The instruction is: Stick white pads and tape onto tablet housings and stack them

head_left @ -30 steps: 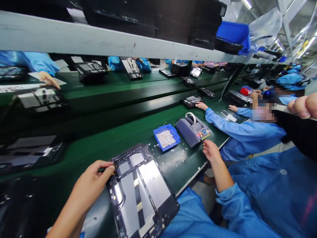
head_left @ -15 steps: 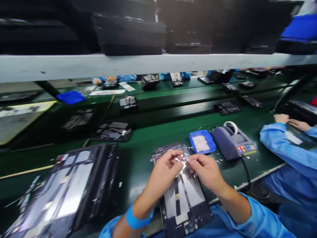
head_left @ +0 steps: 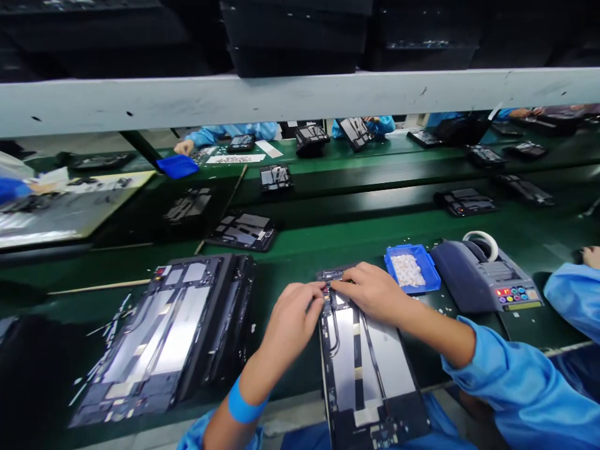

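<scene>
- Left hand point(head_left: 293, 315) and right hand point(head_left: 370, 290) meet, fingertips pressed together on the top edge of the open tablet back point(head_left: 363, 362), steadying it flat on the green belt point(head_left: 290, 250).
- Blue tray point(head_left: 412, 270) of small white parts sits just beside the right hand, within reach.

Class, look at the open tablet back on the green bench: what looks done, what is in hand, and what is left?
Done: an open tablet back lies before the person. In hand: the left hand and right hand press together at its top edge; what they pinch is hidden. Left: a stack of tablet backs waits alongside, and the blue tray holds small white parts.
</scene>
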Demonstrator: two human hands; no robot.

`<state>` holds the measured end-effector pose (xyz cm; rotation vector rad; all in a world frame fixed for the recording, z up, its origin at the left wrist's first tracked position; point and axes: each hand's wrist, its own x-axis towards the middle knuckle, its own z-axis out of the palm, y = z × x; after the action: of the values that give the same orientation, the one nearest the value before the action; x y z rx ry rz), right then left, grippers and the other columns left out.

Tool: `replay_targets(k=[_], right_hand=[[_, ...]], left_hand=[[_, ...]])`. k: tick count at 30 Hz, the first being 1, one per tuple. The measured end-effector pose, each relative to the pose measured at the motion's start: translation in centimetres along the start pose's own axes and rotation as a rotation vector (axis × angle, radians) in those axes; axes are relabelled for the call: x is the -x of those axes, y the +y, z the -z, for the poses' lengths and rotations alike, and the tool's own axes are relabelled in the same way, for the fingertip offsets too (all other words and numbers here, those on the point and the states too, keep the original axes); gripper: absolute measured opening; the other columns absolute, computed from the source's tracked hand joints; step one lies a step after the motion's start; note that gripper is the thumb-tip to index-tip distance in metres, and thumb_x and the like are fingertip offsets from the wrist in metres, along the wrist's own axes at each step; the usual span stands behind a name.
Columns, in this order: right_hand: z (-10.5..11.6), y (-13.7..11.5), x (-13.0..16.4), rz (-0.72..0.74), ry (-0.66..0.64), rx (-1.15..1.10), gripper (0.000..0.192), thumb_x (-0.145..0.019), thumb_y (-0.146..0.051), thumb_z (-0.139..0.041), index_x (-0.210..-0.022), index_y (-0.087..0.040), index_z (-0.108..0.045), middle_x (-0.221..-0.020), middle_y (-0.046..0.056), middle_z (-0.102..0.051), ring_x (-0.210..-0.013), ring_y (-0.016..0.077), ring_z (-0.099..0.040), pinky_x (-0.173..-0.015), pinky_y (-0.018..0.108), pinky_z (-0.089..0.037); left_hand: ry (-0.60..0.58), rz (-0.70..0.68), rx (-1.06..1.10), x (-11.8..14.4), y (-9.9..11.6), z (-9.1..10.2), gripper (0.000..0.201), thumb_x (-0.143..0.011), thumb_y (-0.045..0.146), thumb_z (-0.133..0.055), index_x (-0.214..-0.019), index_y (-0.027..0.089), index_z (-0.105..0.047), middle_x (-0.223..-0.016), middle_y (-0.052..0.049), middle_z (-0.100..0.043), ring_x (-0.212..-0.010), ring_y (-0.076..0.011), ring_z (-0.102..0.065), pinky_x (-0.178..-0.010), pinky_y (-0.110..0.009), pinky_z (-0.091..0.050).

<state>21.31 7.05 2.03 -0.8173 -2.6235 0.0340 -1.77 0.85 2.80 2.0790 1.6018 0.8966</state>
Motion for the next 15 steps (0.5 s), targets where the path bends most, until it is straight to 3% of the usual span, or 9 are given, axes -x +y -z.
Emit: replay_targets(k=[3,7,11,15], right_hand=[[-0.4,0.4,-0.3,0.069,-0.057,0.105,0.029,-0.106,-0.02,-0.05,-0.127,-0.021,-0.071,-0.103,0.009,-0.069,-0.089,0.0216,-0.053,-0.079,0.035,-0.041],[-0.4,0.7,-0.2,0.095,-0.11,0.161,0.03,-0.106,-0.018,-0.049,-0.129,-0.019,-0.068,-0.101,0.009,-0.067,-0.087,0.0224,-0.05,-0.074,0.037,-0.037],[0.1,0.4,-0.2,0.132,-0.198,0.207,0.029,-0.106,-0.018,-0.047,-0.13,-0.014,-0.064,-0.104,0.011,-0.066,-0.09,0.0237,-0.051,-0.071,0.038,-0.035],[0.8,0.3,-0.5,0.168,-0.253,0.251,0.031,-0.106,-0.016,-0.044,-0.132,-0.012,-0.059,-0.104,0.011,-0.066,-0.088,0.0236,-0.053,-0.069,0.038,-0.034]], left_hand=[[-0.051,-0.147,-0.24,0.0,0.2,-0.8,0.017,-0.099,0.02,-0.051,-0.089,0.023,-0.064,-0.115,-0.007,-0.078,-0.102,-0.0274,-0.065,-0.086,-0.044,-0.05],[-0.117,-0.207,-0.357,-0.1,0.2,-0.8,0.015,-0.1,0.019,-0.052,-0.092,0.022,-0.064,-0.117,-0.007,-0.077,-0.1,-0.0271,-0.065,-0.085,-0.043,-0.047],[-0.143,-0.141,-0.248,-0.4,0.0,-0.6,0.014,-0.099,0.019,-0.052,-0.092,0.023,-0.064,-0.116,-0.007,-0.076,-0.105,-0.0269,-0.065,-0.089,-0.043,-0.047],[-0.089,0.058,0.033,-1.3,0.0,-0.6,0.013,-0.098,0.025,-0.054,-0.091,0.023,-0.065,-0.104,-0.004,-0.076,-0.1,-0.0233,-0.065,-0.089,-0.037,-0.048]])
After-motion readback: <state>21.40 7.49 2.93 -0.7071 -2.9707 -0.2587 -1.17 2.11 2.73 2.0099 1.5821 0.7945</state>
